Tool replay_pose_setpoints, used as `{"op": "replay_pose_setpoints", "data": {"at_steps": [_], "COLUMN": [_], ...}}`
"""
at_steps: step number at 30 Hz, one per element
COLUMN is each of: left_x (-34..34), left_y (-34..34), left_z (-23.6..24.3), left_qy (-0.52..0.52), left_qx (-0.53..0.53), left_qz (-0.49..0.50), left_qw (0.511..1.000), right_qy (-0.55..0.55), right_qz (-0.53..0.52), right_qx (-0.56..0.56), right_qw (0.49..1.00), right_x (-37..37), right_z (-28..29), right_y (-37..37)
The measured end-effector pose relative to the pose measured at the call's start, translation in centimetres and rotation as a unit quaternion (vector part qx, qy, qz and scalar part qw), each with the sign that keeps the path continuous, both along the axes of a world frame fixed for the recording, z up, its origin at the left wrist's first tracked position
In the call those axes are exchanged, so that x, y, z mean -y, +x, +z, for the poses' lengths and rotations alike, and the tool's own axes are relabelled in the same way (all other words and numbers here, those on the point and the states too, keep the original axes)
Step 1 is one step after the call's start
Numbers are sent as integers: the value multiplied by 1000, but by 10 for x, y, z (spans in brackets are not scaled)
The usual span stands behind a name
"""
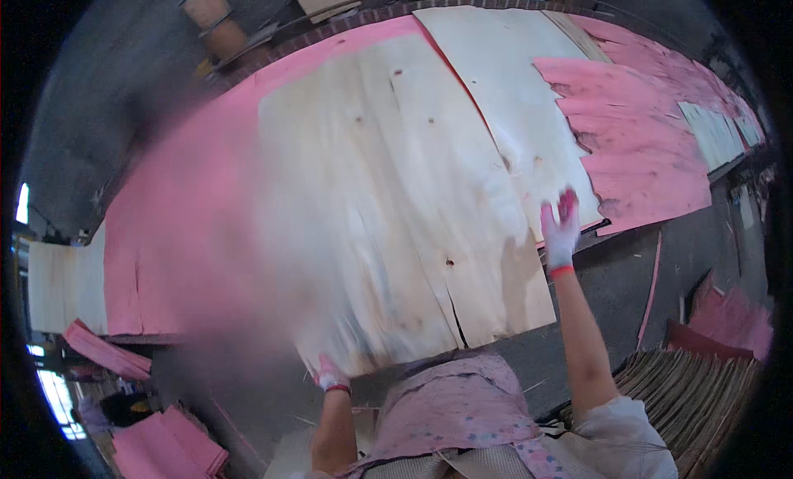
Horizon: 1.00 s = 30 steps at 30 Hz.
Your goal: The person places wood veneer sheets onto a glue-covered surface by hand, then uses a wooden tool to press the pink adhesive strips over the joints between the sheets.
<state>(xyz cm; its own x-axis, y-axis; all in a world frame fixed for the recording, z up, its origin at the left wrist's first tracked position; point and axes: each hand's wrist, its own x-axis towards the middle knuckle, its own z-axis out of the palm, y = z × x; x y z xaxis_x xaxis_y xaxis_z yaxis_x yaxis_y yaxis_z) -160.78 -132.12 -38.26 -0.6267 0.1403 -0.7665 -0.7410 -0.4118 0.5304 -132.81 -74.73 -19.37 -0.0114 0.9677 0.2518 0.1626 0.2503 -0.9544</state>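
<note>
Veneer sheet [409,202] blurred at left, sleeve [632,438] cut off

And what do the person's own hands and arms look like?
The right hand wears a white glove, pink toward its end, with an orange-red cuff; that arm's sleeve is short and pale. The left hand wears a pink-and-white glove with a reddish cuff.

The single head view looks steeply down and forward from above the wearer's apron [454,405], which lies nearest. The pale wood sheet [413,182] fills the middle at close range, with the left hand [329,373] at its near edge and the right hand [562,231] to its right. The wide fisheye reaches far to the floor [91,107] and bends the long worktop's layered sheets into an arch.
</note>
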Motion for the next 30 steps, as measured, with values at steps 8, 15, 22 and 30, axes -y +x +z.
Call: {"op": "replay_pose_setpoints", "data": {"at_steps": [8, 15, 22, 30], "left_x": [71, 29, -79, -124], "left_y": [29, -16, -98, -140], "left_z": [-52, 12, 52, 85], "left_qy": [86, -25, 58, 36], "left_qx": [115, 95, -2, 57], "left_qz": [-6, -138, -98, -126], "left_qw": [990, 986, 993, 990], "right_qy": [-608, -557, -497, -585], "right_qz": [-112, -100, 3, 22], "right_qx": [-160, -111, -228, -276], "right_qw": [769, 817, 837, 762], "right_x": [169, 181, 98, 48], "right_z": [-189, -178, -132, -138], "right_y": [160, 115, 29, -11]}}
